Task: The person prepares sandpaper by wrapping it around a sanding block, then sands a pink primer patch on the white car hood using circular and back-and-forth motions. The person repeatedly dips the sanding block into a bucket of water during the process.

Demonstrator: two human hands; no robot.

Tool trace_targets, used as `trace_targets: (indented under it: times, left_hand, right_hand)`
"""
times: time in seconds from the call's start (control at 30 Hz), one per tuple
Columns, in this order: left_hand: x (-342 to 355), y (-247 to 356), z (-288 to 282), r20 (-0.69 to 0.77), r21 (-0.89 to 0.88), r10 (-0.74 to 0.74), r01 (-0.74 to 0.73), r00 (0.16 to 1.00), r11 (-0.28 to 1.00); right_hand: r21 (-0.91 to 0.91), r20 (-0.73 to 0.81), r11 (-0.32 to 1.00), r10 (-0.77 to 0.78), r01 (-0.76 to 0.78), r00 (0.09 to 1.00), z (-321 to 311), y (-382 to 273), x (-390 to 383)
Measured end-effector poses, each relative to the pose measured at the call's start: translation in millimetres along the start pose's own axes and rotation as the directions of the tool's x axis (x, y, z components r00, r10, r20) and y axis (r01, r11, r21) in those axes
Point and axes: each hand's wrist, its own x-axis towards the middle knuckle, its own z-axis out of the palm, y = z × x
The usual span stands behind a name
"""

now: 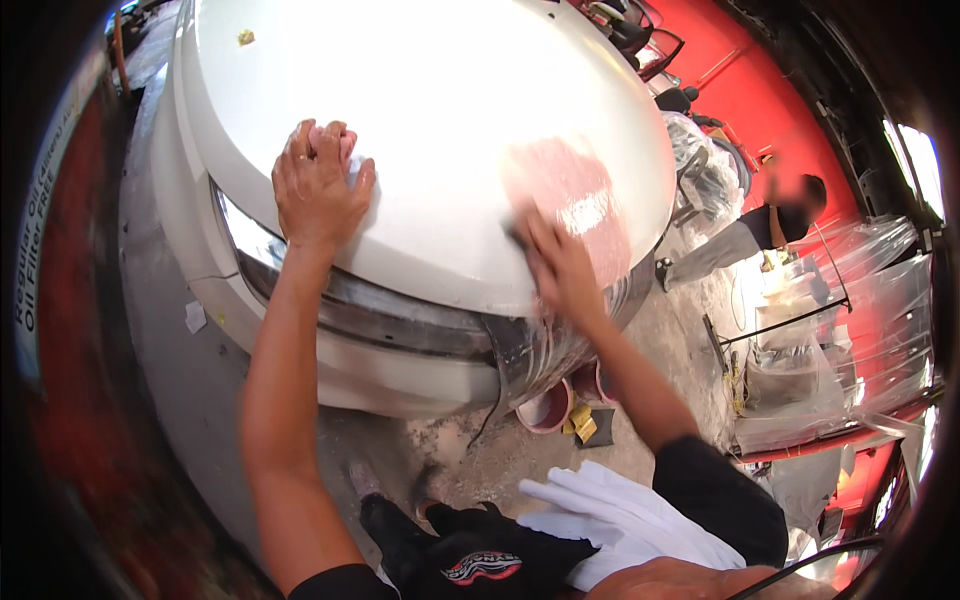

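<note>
A white car hood (440, 150) spreads out in front of me, glossy with glare. My left hand (322, 190) rests on its left part, fingers curled over a crumpled pink sponge or cloth (345, 143); which of the two I cannot tell. On the right, my right hand (560, 262) presses a small dark flat pad (518, 228) to the hood, smeared by motion. That pad sits at the lower left edge of a wet, pinkish patch (565, 180) on the paint. Below the hood edge, a dark sheet (520, 365) hangs over the front of the car.
Pink buckets (548, 408) stand on the floor below the bumper, beside a yellow piece (580, 422). A white cloth (620, 515) lies against my front. To the right are a person (740, 235), a thin black stand (785, 322) and plastic sheeting (880, 330) along a red wall.
</note>
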Motion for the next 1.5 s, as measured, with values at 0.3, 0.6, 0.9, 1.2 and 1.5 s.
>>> trace_targets:
  times: [0.3, 0.6, 0.9, 1.2, 1.5]
  left_hand:
    - [-4.8, 11.8, 8.3, 0.039, 0.004, 0.008, -0.008, 0.999, 1.000]
    - [-5.0, 19.0, 13.4, -0.014, -0.007, 0.000, 0.000, 1.000, 1.000]
    - [-1.0, 15.5, 6.4, -0.012, 0.050, -0.018, 0.019, 1.000, 0.999]
    - [0.7, 4.5, 2.9, -0.038, 0.079, -0.021, 0.024, 0.999, 0.997]
    - [0.5, 0.5, -0.1, 0.019, 0.065, -0.028, 0.026, 0.999, 0.998]
  right_hand:
    - [-0.103, 0.003, 0.995, 0.008, -0.008, 1.000, -8.5, -1.6, 37.1]
    - [-0.118, 0.039, 0.987, 0.111, -0.105, 0.993, -25.4, 19.9, 73.9]
    - [-0.104, 0.021, 0.983, 0.155, -0.152, 0.988, -18.6, -6.6, 16.5]
    - [-0.143, -0.024, 0.989, -0.050, 0.046, 0.998, -7.5, -3.5, -35.1]
    - [-0.025, -0.022, 0.999, 0.033, -0.033, 0.999, -11.2, -23.8, -46.8]
